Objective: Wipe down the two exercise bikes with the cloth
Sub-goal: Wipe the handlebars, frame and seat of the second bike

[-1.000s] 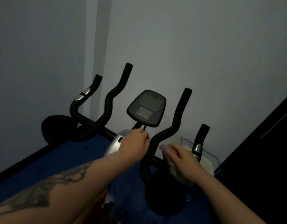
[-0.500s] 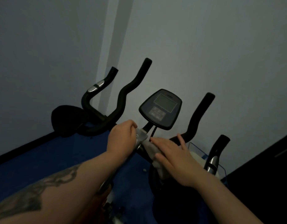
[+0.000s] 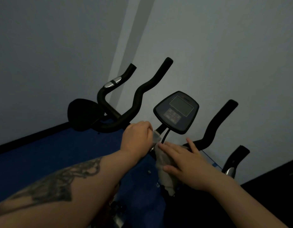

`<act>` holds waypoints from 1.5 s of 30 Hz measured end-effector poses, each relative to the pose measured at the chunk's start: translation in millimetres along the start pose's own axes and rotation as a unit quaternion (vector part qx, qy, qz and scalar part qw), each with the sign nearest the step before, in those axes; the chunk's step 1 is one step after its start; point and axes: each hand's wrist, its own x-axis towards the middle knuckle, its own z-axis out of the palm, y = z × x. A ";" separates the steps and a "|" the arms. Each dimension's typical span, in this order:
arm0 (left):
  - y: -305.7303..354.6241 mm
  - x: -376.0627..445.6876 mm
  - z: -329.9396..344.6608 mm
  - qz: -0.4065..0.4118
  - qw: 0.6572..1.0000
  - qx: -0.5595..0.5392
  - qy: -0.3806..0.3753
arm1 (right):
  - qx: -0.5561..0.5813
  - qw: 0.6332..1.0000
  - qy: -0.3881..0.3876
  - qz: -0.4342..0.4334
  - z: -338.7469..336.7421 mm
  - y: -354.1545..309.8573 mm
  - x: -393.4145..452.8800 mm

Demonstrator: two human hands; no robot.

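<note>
An exercise bike stands before me with black curved handlebars [image 3: 137, 102] and a dark console [image 3: 176, 111] on a short post. My left hand [image 3: 136, 137] grips the silvery post just under the console, fingers curled round it. My right hand [image 3: 183, 163] lies flat with straight, spread fingers on a pale cloth [image 3: 164, 176], pressing it against the bike's centre stem below the console. The cloth hangs down from under my palm. The right handlebar [image 3: 215, 127] rises behind my right hand. The bike's lower frame is hidden in the dark.
A black rounded pad [image 3: 83, 114] sits at the far left behind the handlebars. Blue floor [image 3: 60, 153] runs along a dark skirting under a pale wall [image 3: 224, 46]. A dark panel [image 3: 274, 175] fills the lower right corner.
My right hand has slid the cloth left from the right handlebar to the centre stem. My left hand stays on the post. The view has shifted slightly.
</note>
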 end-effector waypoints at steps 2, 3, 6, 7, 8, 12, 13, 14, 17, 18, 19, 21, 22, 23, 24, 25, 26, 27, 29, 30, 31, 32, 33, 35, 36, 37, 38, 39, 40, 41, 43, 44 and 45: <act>0.1 0.7 0.2 -0.003 1.000 0.001 -0.001 | -0.031 0.999 0.013 0.035 5.0 -9.1 8.4; 0.3 0.7 -0.1 -0.005 1.000 0.003 -0.003 | -0.052 0.997 0.021 0.061 6.1 -17.5 16.7; 1.5 -0.1 -1.4 -0.011 1.000 0.005 -0.010 | -0.100 0.988 0.052 0.110 4.9 -37.0 34.1; 1.7 -0.4 -1.8 -0.012 1.000 0.004 -0.011 | -0.111 0.985 0.056 0.116 4.1 -38.6 33.0; 1.8 -0.4 -1.7 -0.012 1.000 0.002 -0.012 | -0.121 0.984 0.054 0.120 4.6 -39.3 28.3; 1.2 0.0 -0.7 -0.009 1.000 0.000 -0.008 | -0.171 0.977 -0.011 0.130 16.9 -54.5 11.0; 1.4 -0.4 -1.0 -0.007 1.000 0.002 -0.007 | -0.162 0.976 -0.022 0.141 16.6 -56.2 15.9; 2.1 -0.4 -1.4 -0.006 1.000 0.005 -0.007 | -0.145 0.977 -0.032 0.152 12.5 -55.1 23.9; 3.5 0.0 -2.5 -0.012 1.000 0.002 -0.016 | -0.042 0.987 -0.090 0.130 -7.8 -38.5 47.1; 4.0 -0.2 -3.1 -0.015 1.000 0.002 -0.017 | -0.011 0.988 -0.110 0.112 -13.4 -33.0 50.2; 4.4 -0.6 -3.6 -0.018 1.000 0.001 -0.019 | -0.002 0.989 -0.111 0.098 -15.8 -28.7 49.1; 3.5 -1.1 -3.0 -0.018 1.000 -0.003 -0.018 | -0.047 0.992 -0.073 0.095 -7.7 -26.9 36.3; 2.8 -1.2 -2.8 -0.015 1.000 -0.004 -0.015 | -0.082 0.991 -0.048 0.096 0.5 -29.8 29.6; 2.7 -1.0 -2.8 -0.011 1.000 -0.004 -0.013 | -0.110 0.989 -0.030 0.097 8.6 -34.0 25.8; 3.1 -0.4 -2.6 -0.008 1.000 -0.003 -0.013 | -0.125 0.987 -0.025 0.098 13.5 -37.4 25.6; 3.5 0.3 -2.5 -0.006 1.000 0.000 -0.015 | -0.124 0.986 -0.035 0.105 12.2 -39.4 28.3; 3.9 1.1 -2.4 -0.004 1.000 0.004 -0.017 | -0.105 0.987 -0.051 0.111 6.0 -38.9 32.7; 4.4 1.4 -2.6 -0.004 1.000 0.007 -0.019 | -0.077 0.988 -0.073 0.111 -1.6 -36.0 38.6; 4.7 0.8 -2.9 -0.009 1.000 0.007 -0.019 | -0.027 0.988 -0.128 0.087 -14.8 -29.7 49.1; 5.1 0.0 -3.3 -0.016 1.000 0.003 -0.017 | -0.038 0.987 -0.139 0.070 -17.4 -29.2 51.1; 5.8 -0.4 -3.6 -0.020 1.000 -0.001 -0.017 | -0.081 0.986 -0.135 0.063 -15.6 -31.0 50.6; 6.4 -0.6 -3.7 -0.023 1.000 -0.005 -0.018 | -0.141 0.980 -0.119 0.072 -10.1 -35.0 47.8; 6.6 -0.8 -3.7 -0.025 0.999 -0.008 -0.020 | -0.194 0.972 -0.095 0.093 -2.6 -40.5 44.5; 6.0 -0.4 -3.9 -0.023 0.999 -0.010 -0.021 | -0.245 0.961 -0.053 0.119 9.1 -50.8 40.6; 5.7 0.0 -3.7 -0.022 1.000 -0.010 -0.020 | -0.253 0.958 -0.052 0.122 11.5 -53.1 39.6; 5.4 0.5 -3.8 -0.019 1.000 -0.009 -0.019 | -0.260 0.956 -0.060 0.124 11.5 -54.2 40.3; 5.3 0.8 -3.7 -0.018 1.000 -0.009 -0.019 | -0.269 0.953 -0.073 0.122 9.7 -54.3 42.2; 5.1 0.6 -3.5 -0.017 1.000 -0.008 -0.019 | -0.272 0.951 -0.090 0.118 6.9 -53.9 45.5; 4.9 0.6 -3.2 -0.015 1.000 -0.008 -0.019 | -0.260 0.953 -0.108 0.110 3.4 -51.7 50.0; 4.8 0.7 -3.1 -0.014 1.000 -0.007 -0.020 | -0.223 0.961 -0.129 0.105 -2.0 -48.9 54.7; 5.2 1.0 -3.6 -0.014 1.000 -0.005 -0.020 | -0.115 0.974 -0.167 0.104 -14.6 -43.8 60.6; 5.6 1.0 -3.7 -0.015 1.000 -0.006 -0.019 | -0.092 0.975 -0.172 0.101 -19.1 -42.2 60.4; 5.7 0.7 -3.6 -0.016 1.000 -0.010 -0.020 | -0.103 0.976 -0.164 0.102 -20.1 -42.2 56.7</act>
